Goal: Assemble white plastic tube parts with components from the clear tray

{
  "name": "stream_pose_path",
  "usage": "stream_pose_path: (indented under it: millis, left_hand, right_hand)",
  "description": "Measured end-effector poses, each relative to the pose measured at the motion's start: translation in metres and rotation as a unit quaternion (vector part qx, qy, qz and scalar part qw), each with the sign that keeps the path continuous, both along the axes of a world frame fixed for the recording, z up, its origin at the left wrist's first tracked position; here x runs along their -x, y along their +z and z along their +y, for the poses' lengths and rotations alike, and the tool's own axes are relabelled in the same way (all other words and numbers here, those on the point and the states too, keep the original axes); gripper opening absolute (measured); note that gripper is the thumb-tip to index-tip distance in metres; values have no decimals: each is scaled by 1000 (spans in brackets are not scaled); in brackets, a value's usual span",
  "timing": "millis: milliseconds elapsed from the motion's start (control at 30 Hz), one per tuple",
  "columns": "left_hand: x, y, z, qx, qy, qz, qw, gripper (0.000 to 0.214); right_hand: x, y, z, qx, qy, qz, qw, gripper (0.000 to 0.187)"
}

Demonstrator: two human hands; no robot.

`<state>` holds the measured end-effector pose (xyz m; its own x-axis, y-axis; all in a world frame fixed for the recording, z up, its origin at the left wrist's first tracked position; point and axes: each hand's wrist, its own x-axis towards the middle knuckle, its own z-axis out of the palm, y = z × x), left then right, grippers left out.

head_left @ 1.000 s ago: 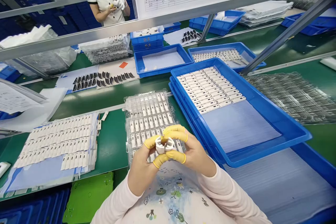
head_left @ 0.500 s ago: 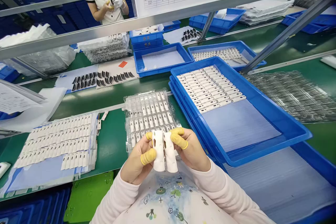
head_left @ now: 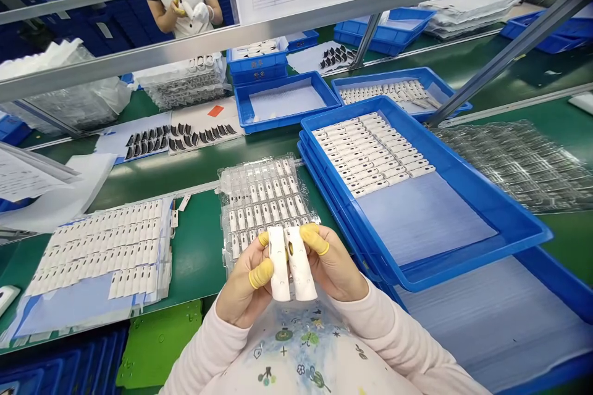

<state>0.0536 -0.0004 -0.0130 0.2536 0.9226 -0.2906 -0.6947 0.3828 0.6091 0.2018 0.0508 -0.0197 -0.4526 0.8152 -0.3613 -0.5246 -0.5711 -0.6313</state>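
Note:
My left hand, with yellow finger cots on thumb and finger, is closed on a white plastic shell with rounded sides. A second white plastic shell, showing a dark oval hole near its top, is pinched in my right hand, which wears the same cots. The two shells stand side by side, nearly upright, above the bench's front edge. Just behind them lies a clear blister tray holding rows of similar white shells, partly hidden by my hands.
On the left, rows of white shells lie on blue-and-white sheets. A stacked blue tray at right holds more shells. Black curved pieces lie farther back. A metal rail crosses above the bench. A co-worker stands opposite, handling something.
Both shells have turned slightly in my fingers; the left one's hole no longer shows clearly. The right shell's lower end has shifted a little to the right. The co-worker's hands have moved.

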Motion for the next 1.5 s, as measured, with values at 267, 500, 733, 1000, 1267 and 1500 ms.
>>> stream_pose_path:
  millis: [267,500,733,1000,1267,1500]
  left_hand:
    - [2,4,-1,-19,-12,59,998,39]
    - [3,1,-6,-58,15,79,995,31]
    - [2,2,-5,-57,26,87,994,39]
    - [0,5,-3,-62,22,72,995,47]
    - [-1,9,5,25,37,5,999,46]
    - [0,5,16,121,74,-130,981,24]
  right_hand:
    - [1,-5,-1,25,4,92,995,29]
    - [4,0,-2,64,41,137,988,37]
    - [5,0,-4,36,55,138,988,37]
    - [6,0,-4,61,48,140,987,35]
    - [8,6,2,109,67,136,982,34]
    - [11,2,8,141,41,177,973,22]
